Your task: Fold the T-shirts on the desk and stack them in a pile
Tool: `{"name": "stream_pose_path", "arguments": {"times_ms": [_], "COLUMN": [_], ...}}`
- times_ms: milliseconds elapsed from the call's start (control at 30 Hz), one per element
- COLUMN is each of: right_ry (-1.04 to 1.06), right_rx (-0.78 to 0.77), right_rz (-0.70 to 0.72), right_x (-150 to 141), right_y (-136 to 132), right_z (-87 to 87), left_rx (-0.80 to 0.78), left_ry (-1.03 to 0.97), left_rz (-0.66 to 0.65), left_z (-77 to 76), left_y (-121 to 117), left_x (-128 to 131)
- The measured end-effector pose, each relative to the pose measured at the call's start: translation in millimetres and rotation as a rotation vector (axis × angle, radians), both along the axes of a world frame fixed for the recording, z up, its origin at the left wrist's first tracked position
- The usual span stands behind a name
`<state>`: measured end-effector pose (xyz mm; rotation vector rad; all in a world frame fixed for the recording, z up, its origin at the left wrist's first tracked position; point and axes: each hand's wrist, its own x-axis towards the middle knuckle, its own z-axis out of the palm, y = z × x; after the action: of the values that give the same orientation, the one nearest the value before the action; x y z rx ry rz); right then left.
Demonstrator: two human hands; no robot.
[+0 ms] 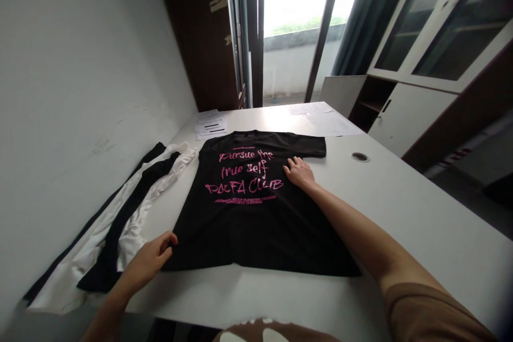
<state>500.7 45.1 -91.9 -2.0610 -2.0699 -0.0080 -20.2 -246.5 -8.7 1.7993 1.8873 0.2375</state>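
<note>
A black T-shirt point(256, 235) with pink lettering lies spread on the white table point(425, 224), its hem toward me. One short sleeve sticks out at the far right; on the left no sleeve shows. At the shirt's lower left edge, my left hand point(150, 259) has its fingers curled and pinched on the fabric. My right hand point(300, 172) rests flat on the right side of the shirt, just below the sleeve, fingers stretched out over the cloth.
Black and white garments point(132, 219) lie in long folds along the wall on the left. Paper sheets point(210, 124) and more papers point(328, 120) are at the table's far end. A round cable hole point(359, 157) sits at right. Cabinets point(420, 96) stand beyond.
</note>
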Motion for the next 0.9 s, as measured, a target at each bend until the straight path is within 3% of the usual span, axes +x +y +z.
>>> {"name": "stream_pose_path", "arguments": {"times_ms": [133,233,300,400,567,767,900], "right_ry": [-0.014,-0.027,-0.034,-0.039,-0.048,-0.062,-0.075], "right_rx": [0.002,-0.015,-0.025,-0.029,-0.016,-0.004,0.001], "right_rz": [0.008,0.004,-0.001,-0.009,-0.011,-0.014,-0.005], "right_x": [3.2,4.6,4.7,3.9,2.5,2.1,1.4], "right_y": [-10.1,-17.3,-19.9,-21.3,-22.5,-24.2,-24.6], "right_z": [-1.8,-2.2,-1.4,0.7,2.3,3.3,4.4], "left_rx": [-0.198,-0.213,-0.116,0.062,0.251,0.349,0.362], "left_ry": [-0.023,-0.059,-0.057,-0.032,0.229,0.279,0.021], "left_rz": [-0.044,-0.086,-0.067,-0.002,0.186,0.314,0.381], "left_z": [9.5,14.3,11.3,-3.0,-25.4,-33.7,-38.3], "left_y": [-6.8,14.2,46.5,114.2,223.6,305.0,350.2], "left_x": [-21.1,-35.8,-42.4,-41.6,-20.7,-0.2,18.6]}}
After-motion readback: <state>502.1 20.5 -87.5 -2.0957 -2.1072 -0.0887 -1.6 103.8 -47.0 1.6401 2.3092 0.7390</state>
